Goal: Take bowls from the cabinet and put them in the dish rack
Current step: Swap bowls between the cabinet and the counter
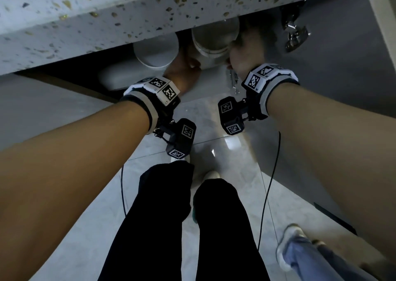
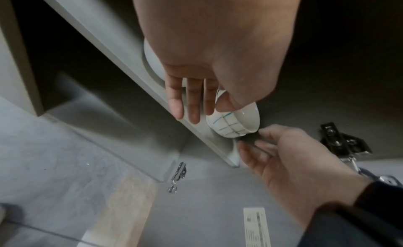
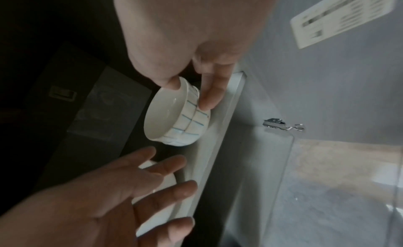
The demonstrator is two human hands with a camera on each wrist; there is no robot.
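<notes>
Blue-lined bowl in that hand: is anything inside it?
Nothing shows inside the blue-lined bowl: the right wrist view looks into a plain, glossy white hollow. The right hand pinches its rim with the thumb inside, which hides a small patch of the wall there.

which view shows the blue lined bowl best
The right wrist view: the blue-lined bowl shows its inside and striped wall, pinched by the right hand. The left wrist view shows it smaller, partly behind the left hand. The head view shows it blurred under the counter.
</notes>
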